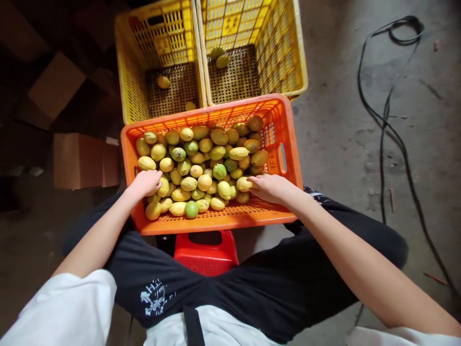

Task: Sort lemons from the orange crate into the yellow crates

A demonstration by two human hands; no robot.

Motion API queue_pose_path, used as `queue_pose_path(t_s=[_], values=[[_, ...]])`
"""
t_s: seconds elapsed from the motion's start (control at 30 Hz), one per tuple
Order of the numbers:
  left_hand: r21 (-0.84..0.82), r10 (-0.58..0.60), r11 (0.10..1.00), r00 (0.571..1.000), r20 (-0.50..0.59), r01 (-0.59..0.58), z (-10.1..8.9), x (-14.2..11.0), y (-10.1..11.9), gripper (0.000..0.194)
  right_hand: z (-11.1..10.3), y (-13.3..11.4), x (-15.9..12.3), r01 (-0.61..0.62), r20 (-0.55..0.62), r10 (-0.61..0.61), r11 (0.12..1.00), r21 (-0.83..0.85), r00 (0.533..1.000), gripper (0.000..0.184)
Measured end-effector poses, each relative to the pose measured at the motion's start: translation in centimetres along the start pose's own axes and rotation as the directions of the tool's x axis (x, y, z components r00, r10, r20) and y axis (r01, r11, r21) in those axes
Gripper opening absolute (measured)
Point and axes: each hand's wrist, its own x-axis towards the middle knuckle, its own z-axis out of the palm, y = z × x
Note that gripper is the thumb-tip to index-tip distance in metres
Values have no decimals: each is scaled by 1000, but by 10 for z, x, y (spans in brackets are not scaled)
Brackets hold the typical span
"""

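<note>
An orange plastic crate in front of me holds many lemons, mostly yellow with a few green ones. My left hand reaches over the crate's left side, its fingers curled onto a yellow lemon at the edge of the pile. At the right side of the pile, my right hand has its fingers closed on another lemon. The undersides of both hands are hidden. Between them lie a bright green lemon and, near the front wall, a green round fruit.
Behind the orange crate stand two yellow crates, left and right, each with a couple of fruits inside. A red stool is between my legs. Cardboard boxes sit at left; a black cable lies on the floor at right.
</note>
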Motion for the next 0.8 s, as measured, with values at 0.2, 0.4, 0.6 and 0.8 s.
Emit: queue_pose_path(t_s=[0.2,0.4,0.6,0.8], values=[[83,10,996,1000,0,-10,19,-4,29,47,5,-47,15,58,243,-27,990,-125,970,39],[-136,-206,970,978,-21,201,40,11,56,71,13,-54,26,29,257,-5,995,-92,966,41],[-304,-324,901,946,5,310,38,20,73,70,10,-46,25,-56,268,82,993,-100,960,46],[-320,-162,920,964,212,225,-8,11,82,82,17,-47,28,-45,239,60,997,-68,969,47]])
